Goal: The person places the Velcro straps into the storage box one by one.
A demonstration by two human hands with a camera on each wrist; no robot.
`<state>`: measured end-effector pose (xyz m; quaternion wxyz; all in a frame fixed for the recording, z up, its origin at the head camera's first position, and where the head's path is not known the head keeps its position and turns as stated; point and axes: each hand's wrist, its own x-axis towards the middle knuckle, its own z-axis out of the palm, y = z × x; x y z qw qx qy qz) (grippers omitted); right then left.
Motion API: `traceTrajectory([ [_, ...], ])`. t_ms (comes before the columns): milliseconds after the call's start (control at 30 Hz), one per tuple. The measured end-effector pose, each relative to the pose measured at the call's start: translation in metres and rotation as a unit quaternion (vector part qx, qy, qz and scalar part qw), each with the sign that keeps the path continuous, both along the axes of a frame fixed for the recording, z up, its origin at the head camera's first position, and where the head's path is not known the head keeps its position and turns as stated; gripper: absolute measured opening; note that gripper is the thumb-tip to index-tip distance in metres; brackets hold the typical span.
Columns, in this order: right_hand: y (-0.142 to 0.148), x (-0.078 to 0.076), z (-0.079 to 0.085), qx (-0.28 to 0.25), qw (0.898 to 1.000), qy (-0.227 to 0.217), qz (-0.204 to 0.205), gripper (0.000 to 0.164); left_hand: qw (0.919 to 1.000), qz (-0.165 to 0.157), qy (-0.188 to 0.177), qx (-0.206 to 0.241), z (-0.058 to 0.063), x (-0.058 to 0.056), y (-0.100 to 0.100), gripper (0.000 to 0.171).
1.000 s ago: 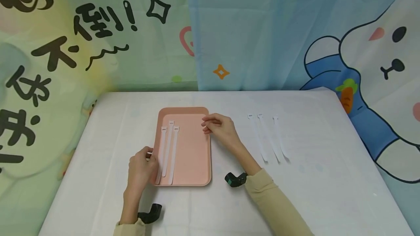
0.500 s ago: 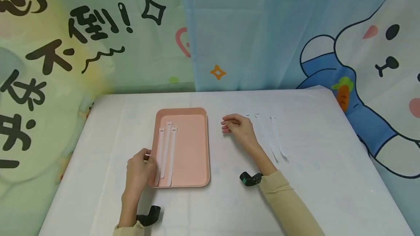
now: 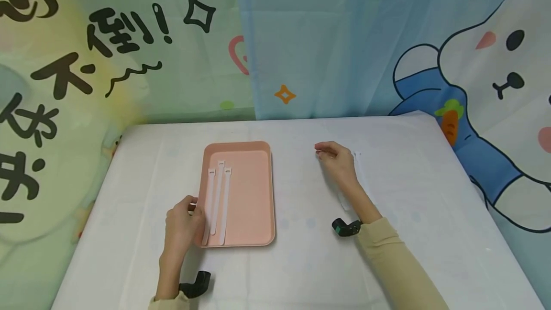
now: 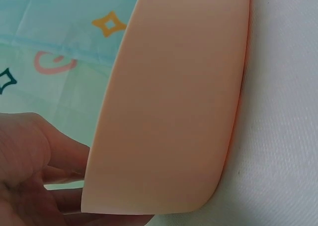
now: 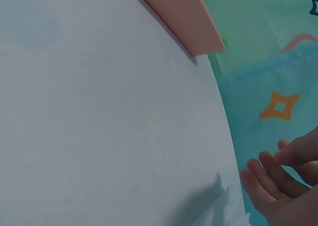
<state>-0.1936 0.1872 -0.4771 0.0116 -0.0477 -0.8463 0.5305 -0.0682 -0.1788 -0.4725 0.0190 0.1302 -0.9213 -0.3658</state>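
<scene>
Tray (image 3: 251,195), pink with rounded corners, lies on the white table (image 3: 292,271), its long sides running between 12 and 6 o'clock. Inside it are three white strips (image 3: 217,198), side by side in the half toward 9 o'clock, their broad heads toward 12 and their tails slanting to 7. The middle strip sits a little farther toward 12 than its two neighbours, and pink shows between them. From 1 round to 5 o'clock the tray shows its plain floor. At the tray's 8 o'clock, the left hand (image 3: 182,221) pinches the rim, thumb and fingers gathered at the wall near the corner. Well apart from the tray, between its 2 and 3 o'clock, the right hand (image 3: 340,164) is over the table with its fingers loosely bent; the right wrist view shows the thumb tip close to the fingertips, though whether they touch I cannot tell. Beside this hand, toward its 3 o'clock, loose strips (image 3: 359,164) lie on the table, partly hidden by the hand and forearm, so their number is unclear. Tan sleeves (image 3: 400,257) cover the forearms, and a patterned curtain (image 3: 310,47) hangs at 12.
</scene>
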Motion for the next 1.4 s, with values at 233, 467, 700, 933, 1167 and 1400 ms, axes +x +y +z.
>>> traceTrajectory([
  [233,0.011,-0.003,-0.001,0.013,1.0,0.007,-0.021,0.035,1.0,0.0,-0.001,0.001,0.001,0.0,-0.001,0.026],
  [467,0.014,-0.004,-0.007,0.0,1.0,0.003,-0.013,0.04,1.0,0.004,-0.002,-0.001,0.0,0.0,0.0,0.027],
  [700,0.014,-0.007,-0.01,0.017,1.0,-0.008,-0.019,0.045,1.0,0.004,0.001,0.001,-0.001,-0.001,0.001,0.028],
  [933,0.015,-0.008,-0.014,0.031,0.999,-0.02,-0.019,0.049,1.0,0.004,0.0,-0.003,-0.001,-0.001,0.0,0.028],
  [1167,0.016,-0.009,-0.018,0.025,0.999,-0.017,-0.025,0.044,1.0,0.002,0.005,-0.005,-0.002,0.0,0.0,0.026],
  [1400,0.016,-0.009,-0.021,0.038,0.999,-0.008,-0.037,0.039,1.0,0.004,0.0,-0.008,-0.003,0.0,0.001,0.027],
])
